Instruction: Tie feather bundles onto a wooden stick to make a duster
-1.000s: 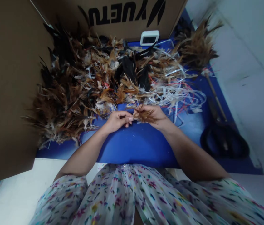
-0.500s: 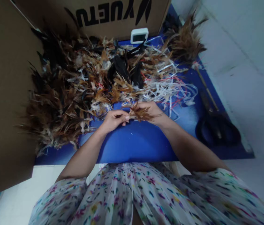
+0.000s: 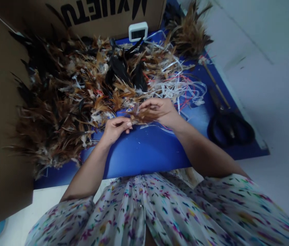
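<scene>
Presumably for control: feather tuft [image 3: 146, 117], one end pinched in your left hand [image 3: 116, 129]; your right hand [image 3: 163, 111] curls alongside, finger closure unclear. Scissors [image 3: 226, 123]: well right of your fingers.

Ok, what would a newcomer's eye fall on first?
The brown and black feather heap, on the left and far parts of the blue tabletop. In front of it, the left hand pinches a small brown feather bunch, the right hand at its other end. Black-handled scissors lie near the right edge.
</scene>
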### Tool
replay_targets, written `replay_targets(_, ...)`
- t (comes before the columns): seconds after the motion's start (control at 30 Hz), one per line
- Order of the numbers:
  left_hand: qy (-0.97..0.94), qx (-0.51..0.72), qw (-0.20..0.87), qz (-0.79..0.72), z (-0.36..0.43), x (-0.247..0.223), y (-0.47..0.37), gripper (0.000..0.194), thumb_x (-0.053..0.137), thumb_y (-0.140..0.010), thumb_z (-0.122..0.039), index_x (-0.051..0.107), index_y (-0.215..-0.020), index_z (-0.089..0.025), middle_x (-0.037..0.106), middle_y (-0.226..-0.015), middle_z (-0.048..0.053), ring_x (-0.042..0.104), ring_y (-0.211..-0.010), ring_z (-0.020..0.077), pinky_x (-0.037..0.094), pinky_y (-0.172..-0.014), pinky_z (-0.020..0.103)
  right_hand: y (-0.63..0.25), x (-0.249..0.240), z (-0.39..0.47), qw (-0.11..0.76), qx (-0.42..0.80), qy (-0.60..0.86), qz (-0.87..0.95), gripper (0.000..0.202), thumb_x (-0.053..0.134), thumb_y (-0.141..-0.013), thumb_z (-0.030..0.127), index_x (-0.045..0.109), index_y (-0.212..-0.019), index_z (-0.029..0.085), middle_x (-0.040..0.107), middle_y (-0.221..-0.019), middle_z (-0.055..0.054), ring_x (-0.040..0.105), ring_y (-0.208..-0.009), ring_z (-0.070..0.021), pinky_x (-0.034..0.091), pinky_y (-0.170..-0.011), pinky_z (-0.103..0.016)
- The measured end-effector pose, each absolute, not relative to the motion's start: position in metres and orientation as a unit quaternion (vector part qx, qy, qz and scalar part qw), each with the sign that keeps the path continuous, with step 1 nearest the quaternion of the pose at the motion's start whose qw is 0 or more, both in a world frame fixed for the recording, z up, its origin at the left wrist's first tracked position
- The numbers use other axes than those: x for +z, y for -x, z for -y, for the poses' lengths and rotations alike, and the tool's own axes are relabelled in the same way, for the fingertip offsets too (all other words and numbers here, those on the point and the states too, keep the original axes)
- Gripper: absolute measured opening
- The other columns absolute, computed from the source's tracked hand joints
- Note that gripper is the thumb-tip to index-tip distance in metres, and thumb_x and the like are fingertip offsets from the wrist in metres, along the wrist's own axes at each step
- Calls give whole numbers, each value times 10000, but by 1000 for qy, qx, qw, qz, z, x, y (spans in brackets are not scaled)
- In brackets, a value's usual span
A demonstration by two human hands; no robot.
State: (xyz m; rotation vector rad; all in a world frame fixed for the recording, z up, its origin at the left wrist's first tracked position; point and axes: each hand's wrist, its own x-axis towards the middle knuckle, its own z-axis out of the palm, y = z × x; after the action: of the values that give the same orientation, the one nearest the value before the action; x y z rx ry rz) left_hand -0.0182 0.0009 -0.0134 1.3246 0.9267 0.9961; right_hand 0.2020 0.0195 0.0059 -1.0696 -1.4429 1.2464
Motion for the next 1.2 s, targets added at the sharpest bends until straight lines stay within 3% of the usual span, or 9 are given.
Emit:
replay_targets(0.1, -518, 495, 573, -397, -6, -11, 24, 298, 874, -698, -436, 746, -673, -168, 691, -595, 2, 587, -468, 68, 476, -487, 182, -204, 4, -23, 469, 425, 472, 614, 122, 724, -801, 276, 759, -846, 168, 736, -810, -30, 644, -723, -157, 512, -698, -300)
replay_targets(0.23, -437, 572, 566, -402, -15, -5, 32, 361, 938, -584, -438, 710, -657, -169, 674, -579, -14, 565, -439, 63, 450, -430, 170, -207, 0, -24, 412, 298, 486, 711, 125, 642, -851, 171, 757, -896, 182, 730, -895, -41, 626, -784, -170, 494, -787, -337)
replay_targets(0.4, -397, 600, 561, -409, -19, 0, 35, 421, 967, -512, -436, 685, -680, -173, 658, -571, -33, 556, -435, 63, 457, -421, 173, -205, -12, -25, 319, 166, 452, 816, 162, 597, -938, 208, 751, -977, 173, 708, -971, -101, 604, -923, -236, 472, -912, -412)
replay_targets(0.5, -397, 597, 564, -409, -18, 0, 34, 411, 964, -516, -442, 691, -667, -175, 665, -569, -29, 555, -428, 61, 454, -420, 173, -202, -18, -26, 257, 106, 462, 842, 201, 596, -960, 255, 753, -1020, 145, 703, -992, -133, 590, -943, -264, 470, -910, -431)
replay_targets(0.63, -408, 596, 567, -396, -18, -1, 33, 375, 951, -554, -434, 702, -652, -172, 675, -576, -18, 561, -427, 60, 453, -423, 170, -199, -20, -25, 197, 58, 473, 857, 253, 527, -992, 228, 759, -941, 141, 696, -907, -122, 595, -905, -262, 474, -872, -417)
replay_targets(0.97, -415, 580, 577, -398, -17, -4, 32, 374, 944, -574, -424, 700, -676, -160, 675, -588, -17, 569, -436, 57, 457, -425, 164, -205, -17, -27, 302, 148, 456, 824, 217, 486, -971, 164, 691, -901, 148, 677, -895, -114, 613, -878, -224, 498, -879, -383)
replay_targets(1.1, -408, 576, 585, -399, -16, -3, 32, 400, 944, -575, -431, 678, -674, -148, 664, -596, -14, 565, -447, 54, 461, -435, 165, -205, -10, -25, 370, 253, 466, 763, 118, 571, -903, 169, 685, -875, 179, 697, -879, -58, 623, -803, -176, 505, -802, -350)
replay_targets(1.2, -388, 562, 615, -394, -14, -2, 30, 413, 948, -566, -429, 666, -677, -148, 639, -582, -27, 552, -448, 51, 459, -440, 164, -202, -6, -23, 425, 371, 475, 675, 87, 653, -850, 256, 696, -890, 192, 707, -847, -24, 618, -734, -148, 512, -738, -328)
